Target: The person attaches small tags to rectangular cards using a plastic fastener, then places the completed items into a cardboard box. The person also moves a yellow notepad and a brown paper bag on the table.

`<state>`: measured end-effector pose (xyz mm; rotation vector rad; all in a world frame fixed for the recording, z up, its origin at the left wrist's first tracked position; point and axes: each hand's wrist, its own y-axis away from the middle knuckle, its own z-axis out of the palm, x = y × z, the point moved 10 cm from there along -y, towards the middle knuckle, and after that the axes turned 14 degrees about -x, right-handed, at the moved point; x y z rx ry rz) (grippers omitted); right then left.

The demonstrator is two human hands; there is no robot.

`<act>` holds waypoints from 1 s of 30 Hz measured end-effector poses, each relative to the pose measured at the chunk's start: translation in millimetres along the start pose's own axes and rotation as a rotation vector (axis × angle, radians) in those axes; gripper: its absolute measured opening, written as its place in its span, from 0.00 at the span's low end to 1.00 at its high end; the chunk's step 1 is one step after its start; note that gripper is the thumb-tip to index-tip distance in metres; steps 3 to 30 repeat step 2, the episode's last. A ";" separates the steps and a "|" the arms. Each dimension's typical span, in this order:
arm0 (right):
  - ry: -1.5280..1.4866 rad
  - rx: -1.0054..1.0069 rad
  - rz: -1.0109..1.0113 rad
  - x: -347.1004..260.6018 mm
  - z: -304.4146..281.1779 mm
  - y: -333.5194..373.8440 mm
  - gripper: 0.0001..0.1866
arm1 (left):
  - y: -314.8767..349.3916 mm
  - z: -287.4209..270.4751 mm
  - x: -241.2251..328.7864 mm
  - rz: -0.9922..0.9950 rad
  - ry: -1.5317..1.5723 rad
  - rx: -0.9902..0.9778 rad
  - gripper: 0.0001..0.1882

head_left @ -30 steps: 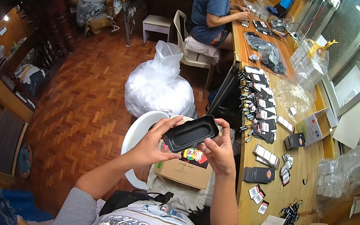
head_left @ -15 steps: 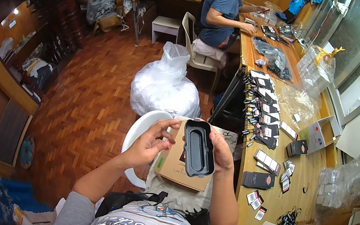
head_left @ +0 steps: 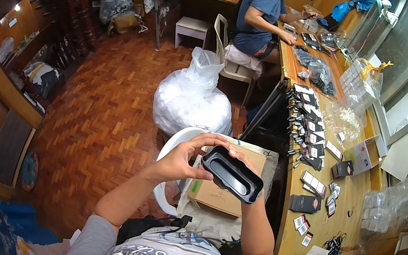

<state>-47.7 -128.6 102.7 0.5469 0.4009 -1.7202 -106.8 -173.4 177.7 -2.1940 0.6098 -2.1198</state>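
A black plastic tray (head_left: pixel 233 174), oblong with rounded corners and a long recess, is held up in front of me, tilted with its hollow side toward me. My right hand (head_left: pixel 248 162) grips it from behind along the far side; most of those fingers are hidden by the tray. At the tray's left end, my left hand (head_left: pixel 188 158) has its thumb on the near edge and its fingers at the far edge. Beneath both hands lies a brown cardboard box (head_left: pixel 219 198) on a pale cloth.
A white plastic chair (head_left: pixel 162 194) and a stuffed clear bag (head_left: pixel 194 104) stand beyond my left hand. To the right runs a wooden table (head_left: pixel 328 226) with rows of black-and-white tags (head_left: pixel 311 141) and dark card stacks (head_left: pixel 305 203). A co-worker (head_left: pixel 258 19) sits at its far end.
The tray has turned from nearly upright to a slant, its right end lower. My left hand has come in from beside it and taken its left end. The view has shifted slightly.
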 end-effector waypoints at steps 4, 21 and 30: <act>0.119 0.000 0.096 9.3 17.6 -12.1 0.22 | 13.0 -8.7 5.9 0.068 0.017 0.005 0.38; 0.119 0.000 0.096 9.3 17.6 -12.1 0.22 | 13.0 -8.7 5.9 0.068 0.017 0.005 0.38; 0.119 0.000 0.096 9.3 17.6 -12.1 0.22 | 13.0 -8.7 5.9 0.068 0.017 0.005 0.38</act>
